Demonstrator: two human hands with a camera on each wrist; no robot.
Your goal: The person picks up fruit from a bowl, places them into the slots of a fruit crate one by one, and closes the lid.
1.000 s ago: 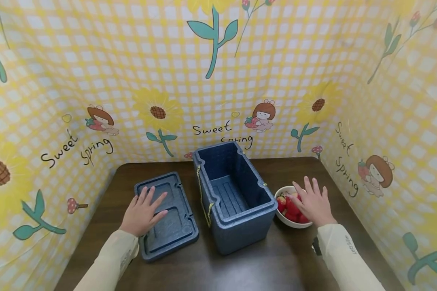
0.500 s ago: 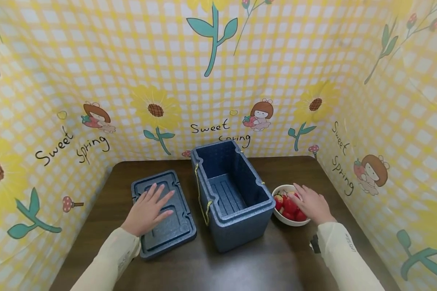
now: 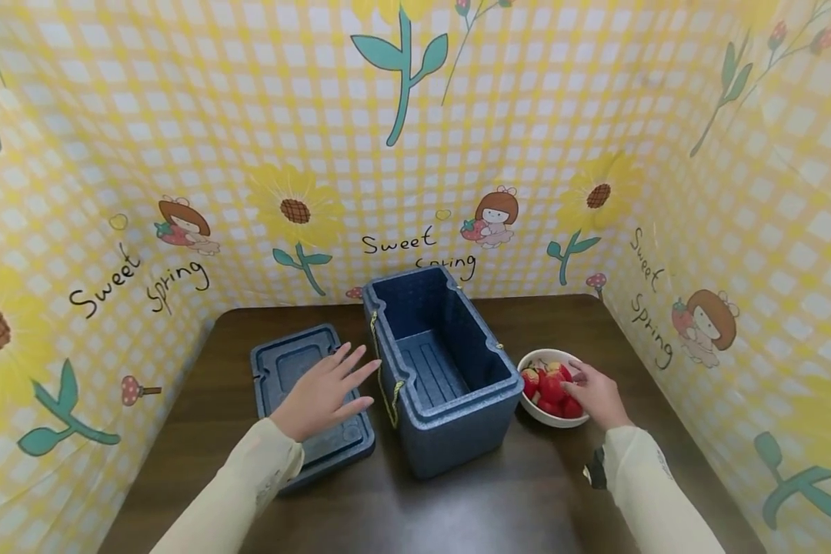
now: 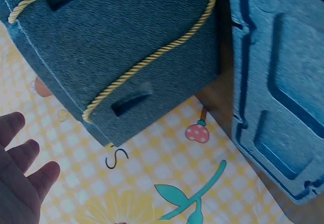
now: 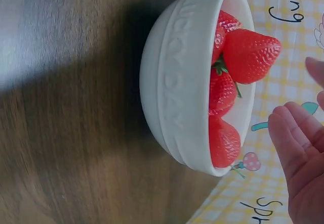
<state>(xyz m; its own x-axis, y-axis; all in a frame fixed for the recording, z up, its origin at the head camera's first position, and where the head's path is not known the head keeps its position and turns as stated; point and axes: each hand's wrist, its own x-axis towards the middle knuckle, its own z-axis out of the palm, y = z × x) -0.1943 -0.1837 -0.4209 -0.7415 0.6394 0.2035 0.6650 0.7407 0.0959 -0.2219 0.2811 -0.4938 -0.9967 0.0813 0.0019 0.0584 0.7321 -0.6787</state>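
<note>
In the head view, the left hand (image 3: 322, 396) hangs over the grey-blue lid (image 3: 294, 369), its grip spread and the fingers pointing toward the box (image 3: 457, 442). The lid lies flat on the dark wooden bench (image 3: 485, 508), left of the box, which stands upright with its top uncovered and a yellow rope (image 3: 396, 400) along its left side. Just right of the box sits a white bowl (image 3: 550, 418) of red strawberries (image 3: 552, 388). The right hand (image 3: 599, 396) is at the bowl's right side, fingers bent over the fruit; contact cannot be told from here. A yellow checked cloth (image 3: 402, 169) hangs behind.

In the left wrist view, three fingertips (image 4: 46, 174) show at the lower left, apart from the box. The rope slants across the box's side, above a slot (image 4: 130, 100).

In the right wrist view, the right grip is loosely parted beside the bowl, with a gap between fingers and strawberries. One strawberry rises past the rim; raised lettering (image 5: 176, 67) runs along the bowl's outside.
</note>
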